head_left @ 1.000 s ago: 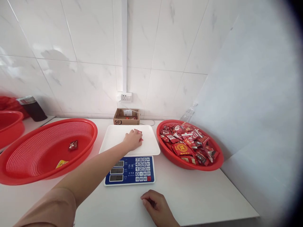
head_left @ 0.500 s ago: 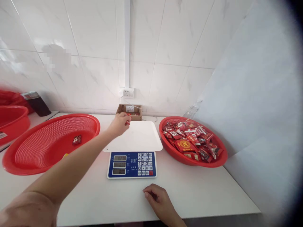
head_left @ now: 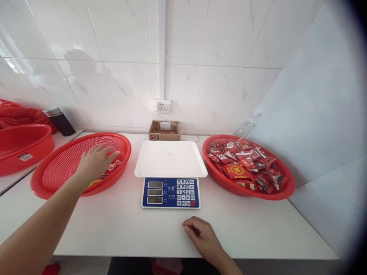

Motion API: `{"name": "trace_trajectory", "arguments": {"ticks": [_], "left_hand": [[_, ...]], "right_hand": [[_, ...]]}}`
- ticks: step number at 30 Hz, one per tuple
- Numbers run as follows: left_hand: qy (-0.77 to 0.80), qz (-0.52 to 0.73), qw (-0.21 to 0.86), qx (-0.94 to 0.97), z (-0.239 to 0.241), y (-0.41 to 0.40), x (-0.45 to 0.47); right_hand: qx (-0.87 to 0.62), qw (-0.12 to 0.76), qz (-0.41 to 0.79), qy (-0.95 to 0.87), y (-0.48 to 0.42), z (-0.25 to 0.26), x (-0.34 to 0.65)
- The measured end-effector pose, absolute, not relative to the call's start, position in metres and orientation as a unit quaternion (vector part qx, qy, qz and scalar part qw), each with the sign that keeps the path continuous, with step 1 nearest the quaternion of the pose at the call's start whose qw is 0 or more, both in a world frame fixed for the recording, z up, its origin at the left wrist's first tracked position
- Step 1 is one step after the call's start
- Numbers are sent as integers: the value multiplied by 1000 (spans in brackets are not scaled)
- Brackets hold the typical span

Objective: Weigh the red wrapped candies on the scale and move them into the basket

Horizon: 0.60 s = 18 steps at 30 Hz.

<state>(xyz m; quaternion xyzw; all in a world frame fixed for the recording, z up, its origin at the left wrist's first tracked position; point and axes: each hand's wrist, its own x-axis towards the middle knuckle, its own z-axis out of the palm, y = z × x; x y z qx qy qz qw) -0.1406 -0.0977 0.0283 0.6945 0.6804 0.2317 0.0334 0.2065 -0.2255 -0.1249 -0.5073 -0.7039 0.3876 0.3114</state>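
Note:
My left hand (head_left: 96,162) hovers over the left red mesh basket (head_left: 57,168) with its fingers spread and nothing in them. Just under its fingertips a red snack packet (head_left: 115,165) lies in that basket, with a yellow packet (head_left: 96,181) beside it. The digital scale (head_left: 170,191) stands in the middle, and its white weighing tray (head_left: 171,158) holds nothing. My right hand (head_left: 202,238) rests on the white table near the front edge, its fingers curled in loosely. The right red basket (head_left: 283,191) is piled with several red snack packets (head_left: 243,164).
A small cardboard box (head_left: 164,131) sits against the tiled wall below a power socket (head_left: 163,105). A second red tub (head_left: 23,147), a dark jar (head_left: 59,121) and a red plastic bag (head_left: 17,114) stand on a lower surface at the far left.
My left hand picked the red packet off the scale tray, carried it left and let it go into the left basket. The right hand stayed put.

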Motion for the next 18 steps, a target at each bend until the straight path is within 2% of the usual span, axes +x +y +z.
{"name": "trace_trajectory", "arguments": {"ticks": [4, 8, 11, 14, 16, 18], "left_hand": [[625, 339, -30, 703, 6, -146, -101], [506, 423, 16, 751, -50, -194, -63], [404, 349, 128, 836, -88, -216, -42], [378, 264, 218, 860, -110, -222, -25], [388, 232, 268, 851, -116, -220, -18], [418, 215, 310, 827, -120, -217, -15]], "right_hand": [[-513, 306, 381, -706, -229, -119, 207], [-505, 325, 319, -733, -226, -87, 227], [-549, 349, 200, -732, -208, -47, 261], [-627, 356, 70, -690, -177, -11, 304], [-651, 300, 10, -697, -156, 3, 330], [-666, 216, 24, -714, -141, 10, 348]]}}
